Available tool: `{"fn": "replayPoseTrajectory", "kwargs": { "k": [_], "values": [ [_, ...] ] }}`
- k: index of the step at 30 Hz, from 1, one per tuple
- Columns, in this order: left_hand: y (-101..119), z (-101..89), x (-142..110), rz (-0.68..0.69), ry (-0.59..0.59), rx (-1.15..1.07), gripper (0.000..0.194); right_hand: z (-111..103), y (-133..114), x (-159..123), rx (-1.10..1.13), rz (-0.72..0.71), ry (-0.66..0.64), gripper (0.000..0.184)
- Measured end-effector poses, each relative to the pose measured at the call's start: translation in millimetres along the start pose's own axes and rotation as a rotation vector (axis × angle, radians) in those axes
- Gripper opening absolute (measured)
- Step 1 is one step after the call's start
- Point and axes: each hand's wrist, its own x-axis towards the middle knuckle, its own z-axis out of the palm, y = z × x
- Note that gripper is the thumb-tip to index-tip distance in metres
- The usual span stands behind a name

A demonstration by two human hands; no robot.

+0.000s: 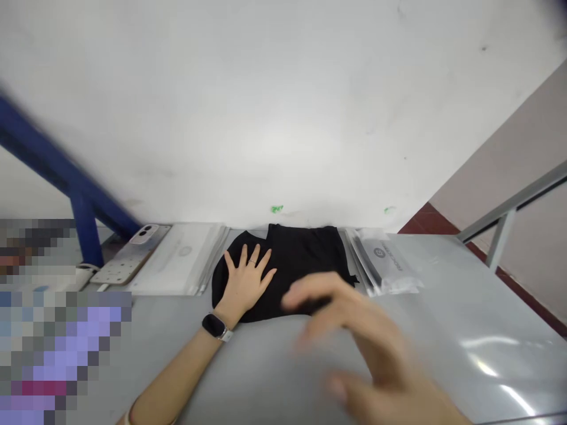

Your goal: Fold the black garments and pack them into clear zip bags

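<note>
Head view: black garment [305, 260] lying long axis side to side, against white wall [283, 118]. Left hand [243, 283] open, palm flat on garment's left half; nearer hand. Right hand [349, 336] open, blurred, fingers spread, above garment's near edge; contact unclear. Stack of clear plastic sleeves [172, 260] left of garment; clear plastic bag [381, 262] right, contents unclear.

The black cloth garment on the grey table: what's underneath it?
The black cloth garment covers whatever lies beneath it, so that cannot be seen. The grey table shows along its front edge; the left hand rests on top; translucent plastic packets lie either side.
</note>
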Motion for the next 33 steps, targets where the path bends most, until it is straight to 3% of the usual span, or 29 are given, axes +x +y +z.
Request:
{"fn": "replayPoseTrajectory", "kwargs": {
  "k": [1,3,4,7,10,13,27,33],
  "values": [
    [0.3,-0.3,-0.1,-0.001,0.002,0.002,0.052,-0.9,13.3,11.9,-0.050,-0.011,0.052,0.024],
    [0.9,-0.6,-0.4,-0.002,0.012,0.003,0.052,-1.1,51.0,29.7,-0.399,-0.020,0.367,0.031],
    [1.2,-0.5,-0.6,-0.001,0.018,0.003,0.052,-0.6,72.9,34.5,-0.556,0.032,0.449,0.037],
    [1.8,1.1,-1.3,0.008,0.041,0.009,0.052,1.3,132.5,33.8,-0.855,0.259,0.485,0.051],
    [2.0,3.3,-1.8,0.007,0.065,0.023,0.052,1.1,160.9,25.5,-0.993,0.454,0.374,0.056],
    [2.1,4.5,-2.2,-0.003,0.074,0.025,0.051,-2.6,162.9,22.4,-1.050,0.538,0.304,0.058],
    [0.5,7.5,-1.2,0.005,0.109,-0.003,0.051,-22.7,173.4,24.5,-1.077,0.518,0.292,0.048],
    [0.6,8.8,0.6,0.010,0.119,0.018,0.050,-24.5,171.0,23.2,-1.077,0.529,0.358,0.043]
  ]
}}
